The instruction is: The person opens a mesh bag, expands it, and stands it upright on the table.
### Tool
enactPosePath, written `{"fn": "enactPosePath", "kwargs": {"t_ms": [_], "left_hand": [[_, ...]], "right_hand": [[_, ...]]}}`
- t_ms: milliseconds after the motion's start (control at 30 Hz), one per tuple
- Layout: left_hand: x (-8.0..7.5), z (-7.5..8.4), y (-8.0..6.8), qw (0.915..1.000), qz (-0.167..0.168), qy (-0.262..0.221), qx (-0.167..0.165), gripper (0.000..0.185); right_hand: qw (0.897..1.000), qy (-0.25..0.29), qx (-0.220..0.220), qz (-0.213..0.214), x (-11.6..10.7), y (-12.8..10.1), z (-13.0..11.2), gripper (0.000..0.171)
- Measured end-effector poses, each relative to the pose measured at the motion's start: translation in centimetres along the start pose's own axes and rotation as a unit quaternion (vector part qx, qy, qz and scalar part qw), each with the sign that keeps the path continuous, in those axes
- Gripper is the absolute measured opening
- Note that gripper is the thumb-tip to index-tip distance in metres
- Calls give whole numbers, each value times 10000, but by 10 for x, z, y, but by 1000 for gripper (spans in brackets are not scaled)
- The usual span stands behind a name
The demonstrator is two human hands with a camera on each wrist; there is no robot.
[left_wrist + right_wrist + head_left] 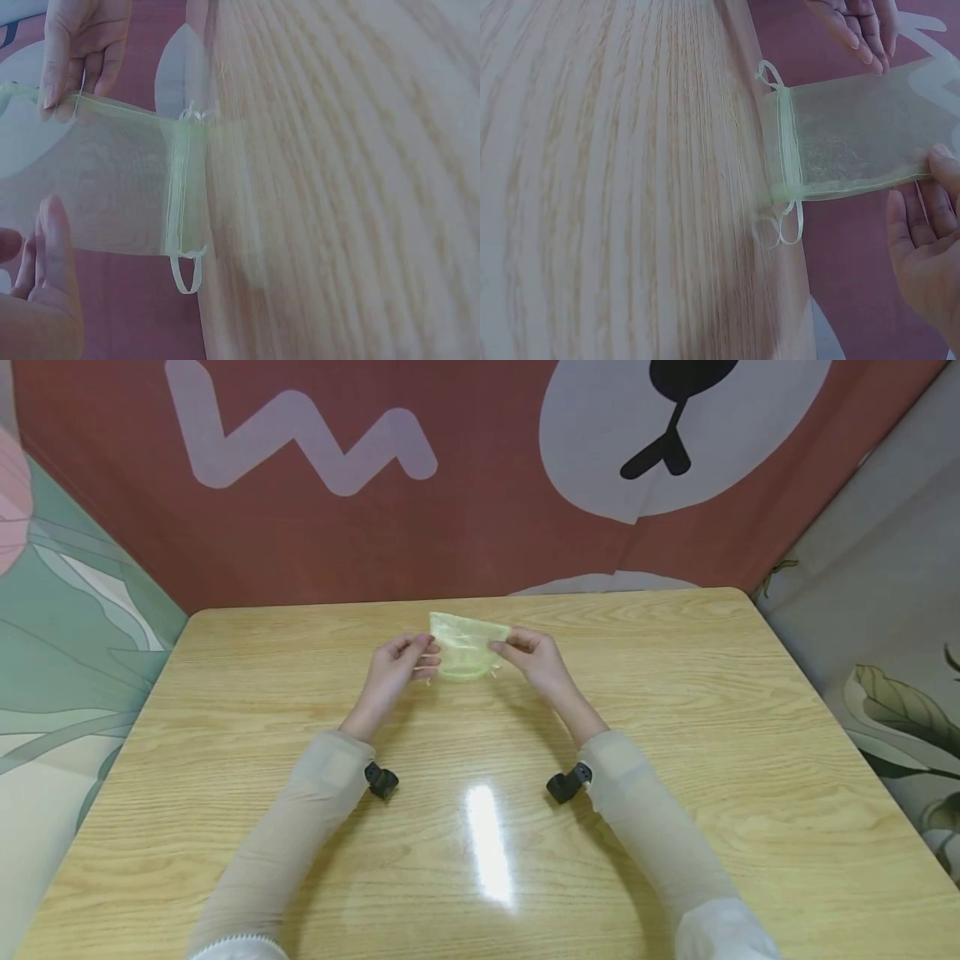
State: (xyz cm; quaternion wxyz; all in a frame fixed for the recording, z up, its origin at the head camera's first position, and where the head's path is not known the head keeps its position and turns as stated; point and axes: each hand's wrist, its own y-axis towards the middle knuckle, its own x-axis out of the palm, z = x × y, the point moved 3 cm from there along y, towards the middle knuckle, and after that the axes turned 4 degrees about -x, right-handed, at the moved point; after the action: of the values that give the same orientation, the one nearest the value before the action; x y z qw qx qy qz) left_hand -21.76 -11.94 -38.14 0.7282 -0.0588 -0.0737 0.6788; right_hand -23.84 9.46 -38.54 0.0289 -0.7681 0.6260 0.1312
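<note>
Small sheer pale-green organza drawstring pouch [467, 647] is held up just above the light wood-grain table [675, 710], toward 12 o'clock from the person, a bit short of the far edge. Left hand [393, 672] pinches the pouch's edge at 9 o'clock, fingers narrow and curled on the fabric. Right hand [534, 658] pinches the opposite edge at 3 o'clock, same narrow pinch. Pouch is stretched flat between them.

In the left wrist view the pouch [112, 187] has its gathered drawstring end toward the table, thin ribbon loops [187, 274] hanging off it; right wrist view shows the same loops [784, 225] beside the table edge. Pouch looks empty, as far as the sheer fabric shows.

Judgement: fabric is flimsy and slippery, so light fingertip pinches on the side seams work better than a hard squeeze. Keep tension even between both hands so the pouch stays flat and doesn't twist. Keep the ribbon loops free of the fingers, or they may snag.

Behind the table: red-brown cloth backdrop [450, 527] with white cartoon shapes. Black wrist-mounted cameras [381, 779] sit at both sleeves.
</note>
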Motion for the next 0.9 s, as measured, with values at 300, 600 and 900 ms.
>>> {"fn": "enactPosePath", "kwargs": {"t_ms": [300,600,900], "left_hand": [[-3,7,-2,9958,458,531,593,42],[-2,10,-4,9912,637,966,642,33],[-1,8,-2,9933,617,721,665,32]], "right_hand": [[9998,168,22,-95,1,1,0,24],[9993,32,40,-365,4,0,-5,28],[9995,194,-205,-134,6,0,-13,35]]}}
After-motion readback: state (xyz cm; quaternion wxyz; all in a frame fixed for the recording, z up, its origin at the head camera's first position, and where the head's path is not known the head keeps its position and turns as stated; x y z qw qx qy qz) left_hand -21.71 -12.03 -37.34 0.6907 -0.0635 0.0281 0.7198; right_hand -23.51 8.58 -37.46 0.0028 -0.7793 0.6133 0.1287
